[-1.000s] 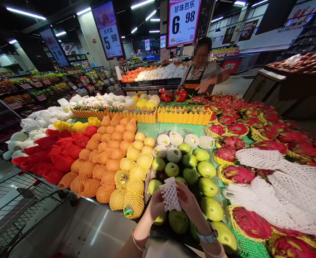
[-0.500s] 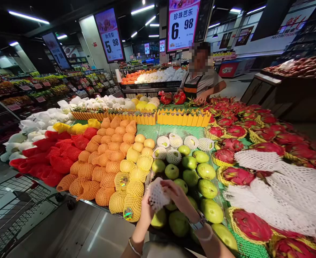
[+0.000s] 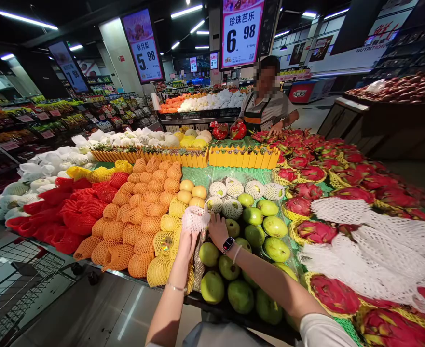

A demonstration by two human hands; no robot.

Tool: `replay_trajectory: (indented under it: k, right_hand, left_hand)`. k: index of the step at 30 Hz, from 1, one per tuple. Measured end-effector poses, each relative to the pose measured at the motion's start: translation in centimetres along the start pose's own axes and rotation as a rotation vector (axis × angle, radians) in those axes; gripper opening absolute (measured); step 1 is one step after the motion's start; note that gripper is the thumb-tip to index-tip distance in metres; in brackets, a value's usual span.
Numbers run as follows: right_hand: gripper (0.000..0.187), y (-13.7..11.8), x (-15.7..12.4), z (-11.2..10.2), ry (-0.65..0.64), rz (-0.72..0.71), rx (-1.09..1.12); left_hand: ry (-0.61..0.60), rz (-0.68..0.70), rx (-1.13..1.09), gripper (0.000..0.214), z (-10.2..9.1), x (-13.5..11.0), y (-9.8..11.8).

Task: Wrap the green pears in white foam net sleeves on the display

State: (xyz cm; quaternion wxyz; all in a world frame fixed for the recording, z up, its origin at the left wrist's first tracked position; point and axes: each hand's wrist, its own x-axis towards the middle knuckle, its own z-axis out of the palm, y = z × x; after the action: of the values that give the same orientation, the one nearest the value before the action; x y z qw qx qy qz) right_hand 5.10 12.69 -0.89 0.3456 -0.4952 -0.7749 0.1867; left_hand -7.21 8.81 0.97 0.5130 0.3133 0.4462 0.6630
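My left hand [image 3: 186, 243] is closed around the lower part of a white foam net sleeve [image 3: 195, 218], raised over the yellow-netted fruit. Whether a fruit is inside the sleeve I cannot tell. My right hand [image 3: 218, 232], with a watch at its wrist, curls its fingers down over a green mango in the display, which the hand hides almost completely. Just beyond its fingertips is a white-netted fruit [image 3: 232, 208], one of several in a row. Bare green mangoes [image 3: 241, 296] lie below and to the right of this hand.
Orange-netted fruit [image 3: 150, 209] and red-netted fruit [image 3: 80, 217] fill the left side. Dragon fruit [image 3: 333, 293] and loose white foam sleeves [image 3: 382, 246] lie on the right. A low yellow fence [image 3: 243, 158] crosses behind. A person in an apron [image 3: 266, 108] stands beyond. A cart [image 3: 24, 274] is at lower left.
Both hands were together over the mangoes around the sleeve. The left has moved forward and left with it; the right has let go and reached forward onto the fruit.
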Motion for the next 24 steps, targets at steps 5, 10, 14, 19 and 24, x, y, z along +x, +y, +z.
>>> replay_trajectory:
  k: [5, 10, 14, 19, 24]
  right_hand:
    - [0.029, -0.1, 0.3, 0.3, 0.035, -0.016, -0.067]
    - [0.042, 0.8, 1.2, -0.3, -0.059, -0.030, -0.111]
    - [0.069, 0.3, 0.2, -1.6, -0.156, -0.087, -0.126]
    - [0.067, -1.4, -3.3, -4.8, -0.185, -0.126, -0.074]
    - [0.067, -1.8, -6.9, -7.8, -0.125, -0.010, 0.289]
  left_hand:
    - [-0.077, -0.100, -0.027, 0.036, 4.5, 5.4, 0.4]
    - [-0.082, -0.139, -0.016, 0.042, 5.6, 7.5, 0.5]
    - [-0.116, -0.190, 0.023, 0.038, 4.7, 7.8, 1.2]
    - [-0.161, -0.209, 0.079, 0.041, 3.8, 8.0, 1.5]
    - [-0.195, -0.089, 0.148, 0.043, 4.0, 7.4, 1.0]
